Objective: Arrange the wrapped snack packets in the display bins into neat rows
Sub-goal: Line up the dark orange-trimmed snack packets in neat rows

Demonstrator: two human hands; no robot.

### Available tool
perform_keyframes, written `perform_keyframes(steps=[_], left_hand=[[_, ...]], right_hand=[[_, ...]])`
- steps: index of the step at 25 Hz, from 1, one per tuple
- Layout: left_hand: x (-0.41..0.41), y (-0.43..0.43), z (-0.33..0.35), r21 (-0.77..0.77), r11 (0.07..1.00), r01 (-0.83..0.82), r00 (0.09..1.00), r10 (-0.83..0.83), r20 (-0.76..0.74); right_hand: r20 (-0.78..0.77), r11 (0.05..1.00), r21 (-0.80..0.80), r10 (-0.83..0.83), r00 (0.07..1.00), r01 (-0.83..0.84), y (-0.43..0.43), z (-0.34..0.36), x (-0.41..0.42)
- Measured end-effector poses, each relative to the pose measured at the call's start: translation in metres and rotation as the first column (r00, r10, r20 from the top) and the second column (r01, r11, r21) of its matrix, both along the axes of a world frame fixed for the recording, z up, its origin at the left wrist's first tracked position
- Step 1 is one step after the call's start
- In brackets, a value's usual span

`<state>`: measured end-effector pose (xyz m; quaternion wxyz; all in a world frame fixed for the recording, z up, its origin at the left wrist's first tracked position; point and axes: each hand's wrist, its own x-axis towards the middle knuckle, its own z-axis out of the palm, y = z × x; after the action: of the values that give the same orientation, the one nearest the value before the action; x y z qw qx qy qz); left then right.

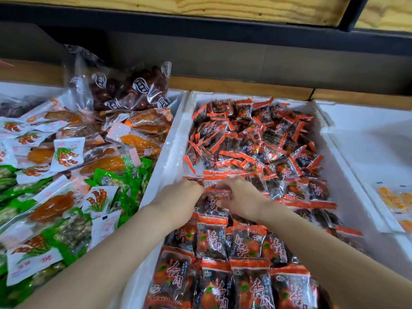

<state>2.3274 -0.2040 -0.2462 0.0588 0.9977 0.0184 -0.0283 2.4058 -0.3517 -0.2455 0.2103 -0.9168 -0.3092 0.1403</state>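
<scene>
In the foreground, orange-and-dark snack packets (249, 284) stand in tidy overlapping rows inside the white middle bin (165, 166), the nearest row cut off by the bottom edge. Just beyond them 2 bare forearms meet: the left hand (182, 192) and right hand (243, 197) close narrowly on 1 packet (217, 192) between them, fingers curled on its orange-edged ends, the left fingertips mostly hidden behind the knuckles. Farther back the same packets lie in a loose heap (252, 134), print too small to read. The left bin (22, 88) holds mixed green, white and orange packets (66, 157), with a clear bag of dark red fruit (133, 90) at its far end. The right bin (367, 134) shows only a few yellow packets (392, 199), cropped by the frame.
</scene>
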Motion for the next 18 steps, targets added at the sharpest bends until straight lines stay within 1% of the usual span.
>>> perform_keyframes(steps=[2,3,5,7,9,11,13,15,18], left_hand=[[0.002,-0.001,0.002,-0.002,1.000,0.003,1.000,-0.003,0.005],[0.005,-0.002,0.004,-0.003,1.000,0.012,0.999,-0.012,0.035],[0.018,-0.004,0.007,0.014,0.999,0.033,0.986,-0.035,0.163],[0.040,-0.003,0.012,0.025,0.999,0.036,0.948,-0.042,0.316],[0.067,0.000,0.016,-0.057,0.998,-0.009,0.925,0.030,0.378],[0.093,0.005,0.016,-0.198,0.978,-0.069,0.915,0.141,0.378],[0.115,0.011,0.013,-0.281,0.955,-0.098,0.900,0.206,0.385],[0.129,0.013,0.009,-0.273,0.953,-0.131,0.892,0.234,0.387],[0.145,0.013,0.007,-0.203,0.961,-0.190,0.890,0.256,0.378]], right_hand=[[0.034,0.998,-0.028,0.052,0.998,-0.051,-0.002,0.001,0.002],[0.061,0.998,-0.028,0.058,0.996,-0.056,-0.005,0.001,0.003],[0.170,0.999,0.045,0.001,0.985,-0.009,-0.011,0.003,0.011],[0.288,0.990,0.127,-0.089,0.954,0.054,-0.017,0.008,0.026],[0.338,0.990,0.111,-0.121,0.933,0.088,-0.019,0.013,0.047],[0.336,0.993,0.074,-0.116,0.935,0.096,-0.015,0.019,0.066],[0.341,0.996,0.046,-0.083,0.936,0.072,-0.006,0.020,0.082],[0.340,0.999,0.033,-0.052,0.939,0.043,0.005,0.019,0.093],[0.266,0.998,0.038,-0.054,0.963,0.045,0.018,0.012,0.104]])
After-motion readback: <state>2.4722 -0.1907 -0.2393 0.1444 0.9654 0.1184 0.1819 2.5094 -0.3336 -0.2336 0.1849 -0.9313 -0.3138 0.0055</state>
